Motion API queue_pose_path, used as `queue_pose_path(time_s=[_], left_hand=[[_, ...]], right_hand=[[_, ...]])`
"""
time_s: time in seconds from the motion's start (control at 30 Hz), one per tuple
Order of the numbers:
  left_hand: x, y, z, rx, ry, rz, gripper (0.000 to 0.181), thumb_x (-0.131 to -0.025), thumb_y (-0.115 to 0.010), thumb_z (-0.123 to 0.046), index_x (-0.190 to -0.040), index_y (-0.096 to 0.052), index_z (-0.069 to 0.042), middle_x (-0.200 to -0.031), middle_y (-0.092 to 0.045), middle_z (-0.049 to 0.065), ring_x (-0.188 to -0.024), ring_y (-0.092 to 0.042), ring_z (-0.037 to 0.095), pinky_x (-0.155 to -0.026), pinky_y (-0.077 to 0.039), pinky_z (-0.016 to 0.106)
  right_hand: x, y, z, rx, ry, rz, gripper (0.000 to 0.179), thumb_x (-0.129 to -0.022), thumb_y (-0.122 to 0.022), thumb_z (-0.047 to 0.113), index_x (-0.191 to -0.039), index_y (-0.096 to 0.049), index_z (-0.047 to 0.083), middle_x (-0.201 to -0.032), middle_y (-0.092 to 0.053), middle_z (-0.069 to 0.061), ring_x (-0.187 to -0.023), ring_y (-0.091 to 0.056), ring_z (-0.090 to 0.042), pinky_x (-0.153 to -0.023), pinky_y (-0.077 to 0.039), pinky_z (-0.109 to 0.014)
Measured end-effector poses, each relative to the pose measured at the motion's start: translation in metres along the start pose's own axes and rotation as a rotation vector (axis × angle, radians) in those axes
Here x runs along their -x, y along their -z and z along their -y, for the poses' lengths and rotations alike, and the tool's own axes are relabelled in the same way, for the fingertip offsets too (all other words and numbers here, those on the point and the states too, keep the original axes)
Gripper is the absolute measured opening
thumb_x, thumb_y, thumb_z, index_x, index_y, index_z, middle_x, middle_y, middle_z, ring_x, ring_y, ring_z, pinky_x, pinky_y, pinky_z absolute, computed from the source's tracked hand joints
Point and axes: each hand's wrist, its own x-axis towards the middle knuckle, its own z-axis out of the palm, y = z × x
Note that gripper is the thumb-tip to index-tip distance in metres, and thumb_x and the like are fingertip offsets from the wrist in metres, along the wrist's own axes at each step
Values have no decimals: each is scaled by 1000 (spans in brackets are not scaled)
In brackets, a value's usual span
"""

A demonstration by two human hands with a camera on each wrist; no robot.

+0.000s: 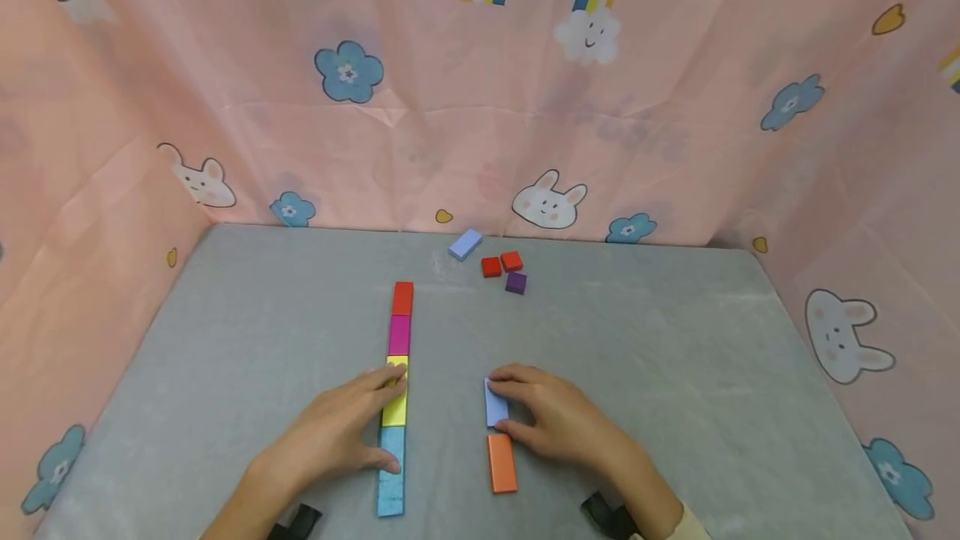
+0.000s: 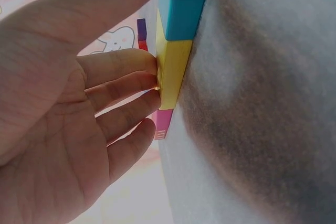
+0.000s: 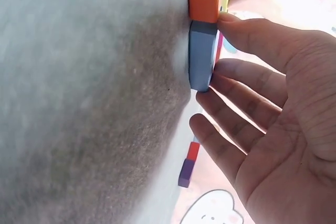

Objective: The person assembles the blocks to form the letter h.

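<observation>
A straight row of blocks runs away from me in the head view: blue [image 1: 392, 490], yellow [image 1: 394, 413], magenta [image 1: 400, 335] and red [image 1: 402, 298]. My left hand [image 1: 330, 432] lies over this row, fingertips touching the yellow part and thumb over the blue. Its fingers are loosely extended in the left wrist view. To the right, my right hand [image 1: 562, 415] holds a periwinkle-blue block [image 1: 496, 408] between thumb and fingertips, at its near and far ends. An orange block [image 1: 502, 464] lies just nearer, in line with it, a narrow gap between them.
Toward the back of the grey tabletop [image 1: 637, 340] lie another periwinkle block [image 1: 465, 244], two small red blocks [image 1: 491, 267] and a small purple block [image 1: 516, 282]. A pink printed cloth [image 1: 450, 132] rises behind the table and at both sides.
</observation>
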Motion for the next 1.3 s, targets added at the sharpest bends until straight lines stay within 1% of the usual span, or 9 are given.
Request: queue_pose_path(time_s=[0.23, 0.33, 0.53, 0.73, 1.07, 1.3], left_hand=[[1, 0, 1, -6, -6, -6, 100, -70, -98, -41, -152, -55, -3, -166, -47, 8, -151, -49, 36, -115, -51, 58], [0, 0, 1, -10, -18, -14, 100, -71, -98, -41, -152, -55, -2, -167, -47, 8, -151, -49, 37, -115, -51, 57], [1, 1, 3, -12, -31, -30, 100, -72, -98, -41, -153, -54, -2, -167, -46, 7, -151, -49, 36, -115, -51, 57], [2, 0, 3, -4, -30, -21, 100, -73, -97, -42, -153, -54, -2, -167, -46, 8, -151, -49, 35, -115, -51, 56], [-2, 4, 3, -26, -46, -30, 100, -72, -98, -40, -153, -54, -1, -166, -47, 9, -150, -51, 35, -114, -52, 55], [1, 1, 3, -15, -41, -30, 101, -72, -97, -41, -154, -53, -2, -165, -48, 10, -149, -51, 34, -114, -52, 54]], right_hand=[[2, 2, 4, 21, 23, 8, 45, -99, -76, 27, -138, -70, 6, -145, -67, 0, -134, -65, -18, -111, -56, -46], [3, 2, 4, 24, 19, 10, 45, -99, -75, 27, -139, -70, 6, -146, -66, -1, -136, -64, -20, -111, -56, -46], [3, 3, 4, 23, 3, 31, 47, -100, -74, 27, -143, -67, 10, -153, -61, 0, -141, -60, -21, -115, -53, -48], [3, 4, 6, 25, -12, 68, 45, -100, -74, 25, -143, -68, 12, -152, -63, 2, -140, -60, -20, -116, -52, -49], [5, 5, 8, 44, -5, 45, 45, -99, -75, 25, -141, -69, 10, -151, -64, -1, -139, -61, -22, -115, -53, -49], [7, 5, 10, 50, 11, 58, 44, -100, -75, 26, -141, -69, 9, -151, -64, 0, -139, -61, -21, -114, -53, -49]])
